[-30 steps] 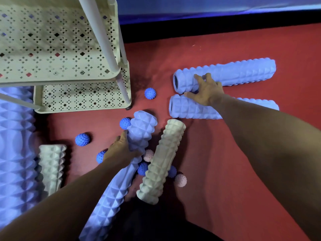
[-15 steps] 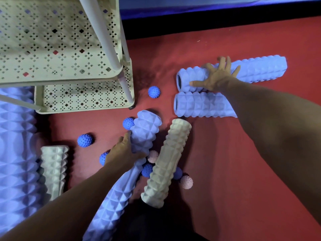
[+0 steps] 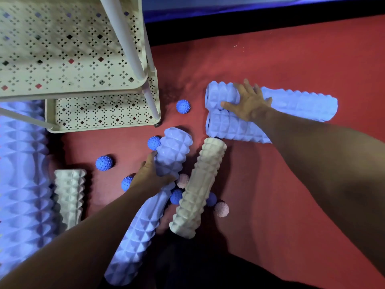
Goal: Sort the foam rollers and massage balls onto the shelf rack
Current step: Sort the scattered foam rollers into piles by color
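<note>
— Where are the hands?
— The left hand (image 3: 150, 177) grips a blue roller (image 3: 145, 207) lying on the red floor (image 3: 281, 65) near the rack's (image 3: 68, 59) front corner. The right hand (image 3: 249, 102) lies spread, fingers straight, over the far roller (image 3: 291, 101), which touches another (image 3: 231, 128) beside it.
— And the rest?
— A cream roller (image 3: 198, 188) lies beside the gripped one; spiky balls (image 3: 183, 106) are scattered around them on the floor. None sit on the rack's visible shelves.

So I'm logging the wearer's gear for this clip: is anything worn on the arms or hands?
Nothing shows: the left hand and right hand are bare, no gloves, rings or watch visible, and both forearms are uncovered up to the frame edge, with no sleeve in view.
</note>
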